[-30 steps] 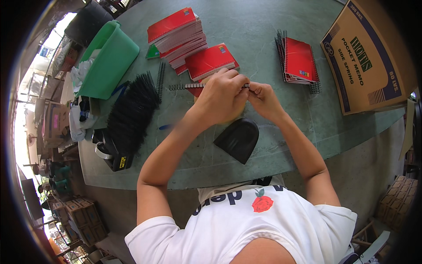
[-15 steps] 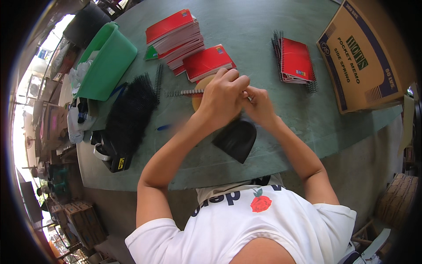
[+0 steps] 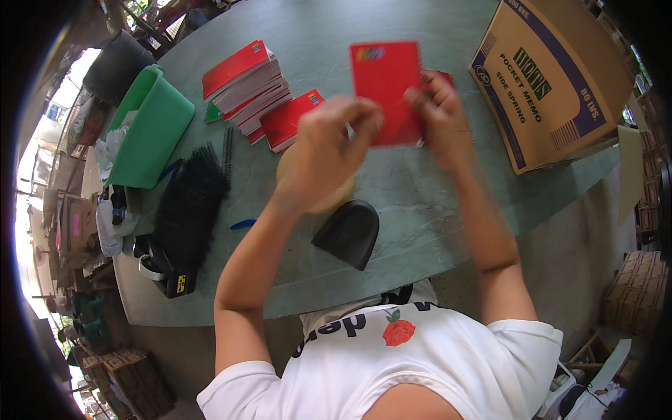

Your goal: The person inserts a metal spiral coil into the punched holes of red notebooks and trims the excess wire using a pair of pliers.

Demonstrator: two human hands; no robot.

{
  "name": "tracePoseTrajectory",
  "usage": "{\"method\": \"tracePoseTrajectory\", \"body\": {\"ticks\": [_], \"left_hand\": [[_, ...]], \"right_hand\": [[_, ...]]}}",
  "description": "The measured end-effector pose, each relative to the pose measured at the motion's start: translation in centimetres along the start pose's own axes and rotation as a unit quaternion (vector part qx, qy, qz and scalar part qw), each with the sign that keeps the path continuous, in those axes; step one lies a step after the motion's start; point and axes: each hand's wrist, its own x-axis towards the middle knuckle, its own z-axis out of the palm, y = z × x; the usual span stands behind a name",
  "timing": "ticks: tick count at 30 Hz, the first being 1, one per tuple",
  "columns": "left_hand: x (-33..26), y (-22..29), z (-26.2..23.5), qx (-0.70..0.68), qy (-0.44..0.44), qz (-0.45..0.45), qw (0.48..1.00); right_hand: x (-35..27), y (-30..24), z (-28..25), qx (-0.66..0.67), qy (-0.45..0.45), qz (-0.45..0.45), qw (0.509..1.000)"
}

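A small red spiral notebook (image 3: 386, 77) is held up over the table, its cover facing me. My right hand (image 3: 444, 122) grips its right edge, thumb on the cover and fingers behind. Curled and blurred, my left hand (image 3: 325, 143) has its fingertips at the notebook's lower left; whether they pinch it I cannot tell. Beneath the left hand, a round tan object (image 3: 332, 198) is partly hidden. A black curved pad (image 3: 348, 234) lies nearer to me. Behind the right hand, other red notebooks (image 3: 442, 78) are mostly covered.
Stacked red notebooks (image 3: 241, 66) stand at the far left, with a shorter pile (image 3: 290, 119) beside them. Black spiral coils (image 3: 189, 203), a blue pen (image 3: 243, 224) and a green tub (image 3: 155, 133) are on the left. A large cardboard box (image 3: 546, 91) stands at the right.
My hands were together over a spiral coil near the round tan object. They have moved apart, and a red notebook is now upright in my right hand. The view has shifted slightly.
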Motion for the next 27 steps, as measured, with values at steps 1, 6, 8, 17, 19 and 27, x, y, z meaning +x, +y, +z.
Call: {"method": "tracePoseTrajectory", "body": {"ticks": [1, 6, 8, 17, 19, 27], "left_hand": [[1.1, -0.2, 0.2, -0.002, 0.028, -0.016, 0.999], [5.7, -3.6, 4.8, 0.002, -0.015, -0.084, 0.996], [6.3, -6.6, 8.3, 0.015, -0.063, -0.159, 0.985], [4.5, -4.9, 13.7, -0.272, 0.005, -0.341, 0.900], [3.9, -4.2, 13.6, -0.214, -0.031, -0.330, 0.919], [5.7, -8.9, 13.6, -0.048, 0.001, -0.192, 0.980]], "right_hand": [[1.2, -1.3, -0.9, -0.013, 0.019, -0.009, 1.000], [5.2, 0.9, -10.1, -0.392, 0.065, 0.037, 0.917], [5.5, 4.7, -12.3, -0.427, 0.061, 0.058, 0.900], [4.2, 6.4, -14.0, -0.103, 0.090, 0.125, 0.983], [3.9, 5.8, -12.5, -0.140, 0.108, 0.131, 0.976], [4.2, 6.9, -13.8, -0.174, 0.102, 0.106, 0.974]]}}
